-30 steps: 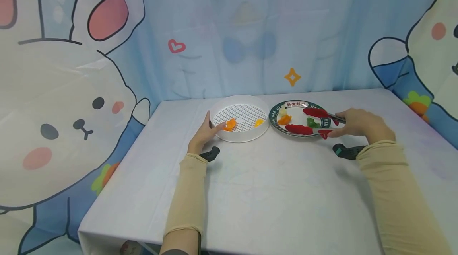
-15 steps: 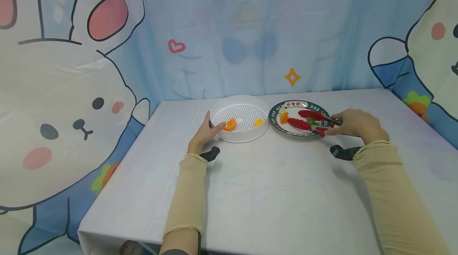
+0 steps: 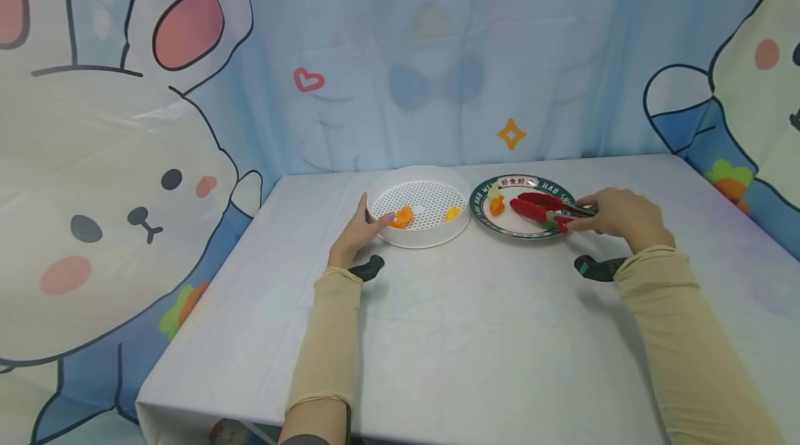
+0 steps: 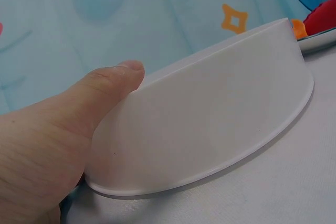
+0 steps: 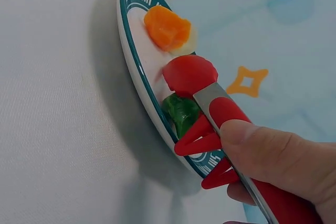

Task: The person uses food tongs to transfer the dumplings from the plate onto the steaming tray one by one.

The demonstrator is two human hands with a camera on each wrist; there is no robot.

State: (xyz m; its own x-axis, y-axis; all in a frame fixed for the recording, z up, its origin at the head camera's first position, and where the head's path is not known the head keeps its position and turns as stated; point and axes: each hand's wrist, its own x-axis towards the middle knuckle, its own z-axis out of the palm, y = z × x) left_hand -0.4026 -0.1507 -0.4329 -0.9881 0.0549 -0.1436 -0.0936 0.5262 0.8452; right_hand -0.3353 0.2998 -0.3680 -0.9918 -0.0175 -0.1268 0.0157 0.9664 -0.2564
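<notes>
The step in hand seems to be the taking of one piece from the plate [image 3: 478, 212] with the red tongs [image 3: 527, 210]. Seen from the head, the right hand [image 3: 625, 214] is at three o'clock of this plate and holds the tongs, whose arms stand narrow. The green piece [image 5: 181, 114] lies at about four o'clock on the plate, just beside the red ends; whether these pinch it already, I cannot tell. The orange piece [image 3: 496, 205] is at nine o'clock there, the pale piece [image 3: 494, 191] at ten.

The left hand [image 3: 356, 235] holds the white tray [image 3: 421, 239] from about eight o'clock, with the thumb at its rim. The tray has the plate at its three o'clock, and in it lie another orange piece [image 3: 403, 216], at eight o'clock, and a yellow piece [image 3: 452, 213], toward four.

In my judgement, the next move calls for an even squeeze around the green piece, then a slow lift which does not push the orange piece, while the left hand keeps the tray steady
</notes>
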